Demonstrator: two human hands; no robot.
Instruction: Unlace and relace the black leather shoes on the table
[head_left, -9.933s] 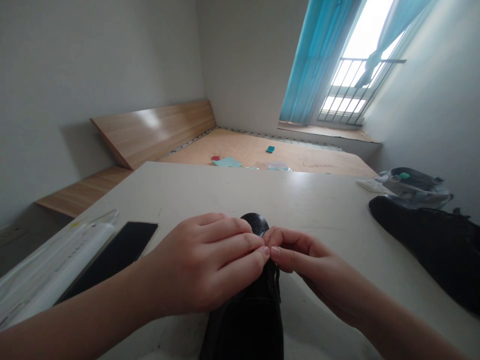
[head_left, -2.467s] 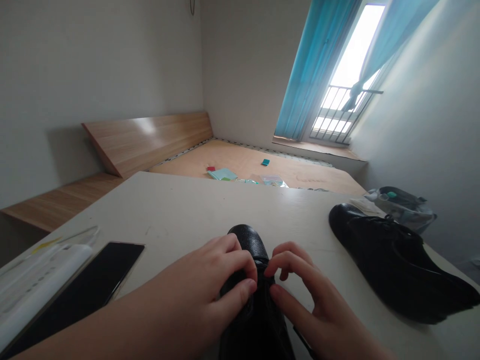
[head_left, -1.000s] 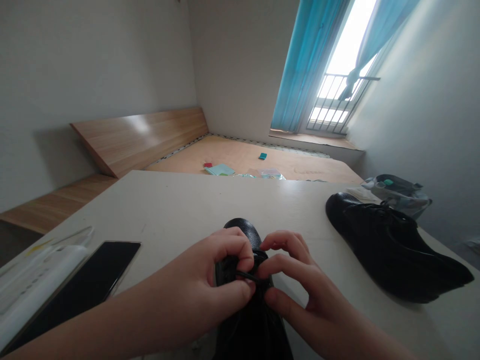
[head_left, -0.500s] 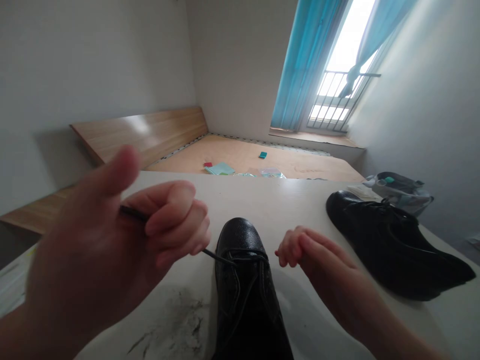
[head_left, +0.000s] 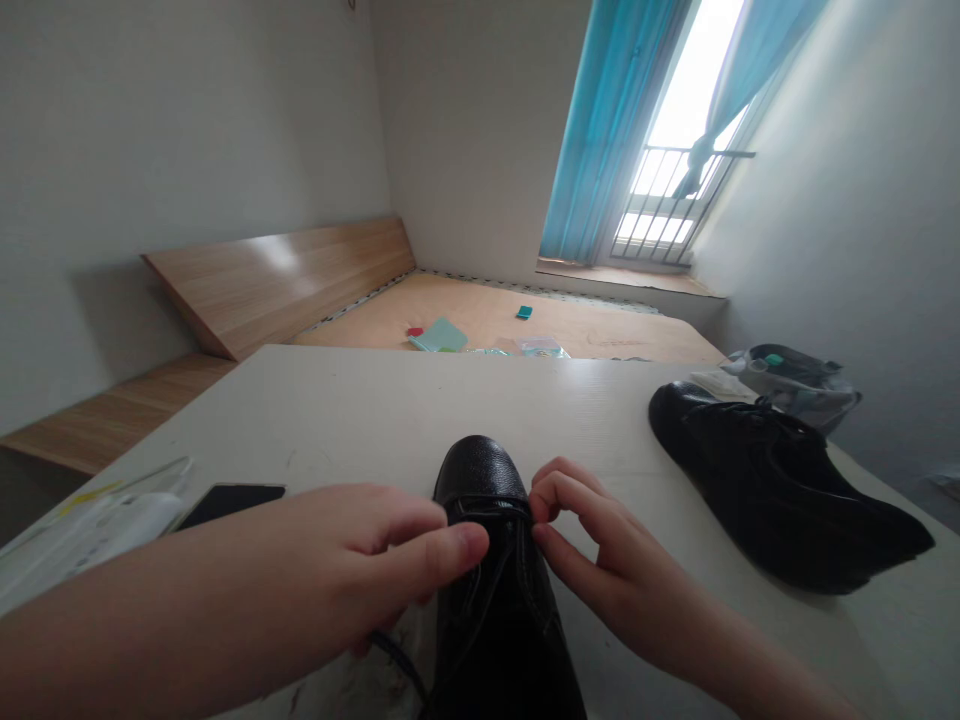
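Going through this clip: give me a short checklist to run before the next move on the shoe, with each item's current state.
1. Black leather shoe upright on the table, toe pointing away: ok.
2. Right hand with its fingers at the edge of the lacing: ok.
3. Lace end gripped by the left hand: cannot tell, the hand hides where it leads.
4. Lacing drawn tight: cannot tell.
5. Second black shoe apart from both hands: ok.

No legible text, label, brand or number anywhere in view. Only a yellow mark and faint print on the white package at the left edge of the surface, too small and blurred to read. Likewise, faint marks on the plywood bed base, with no readable letters or digits.
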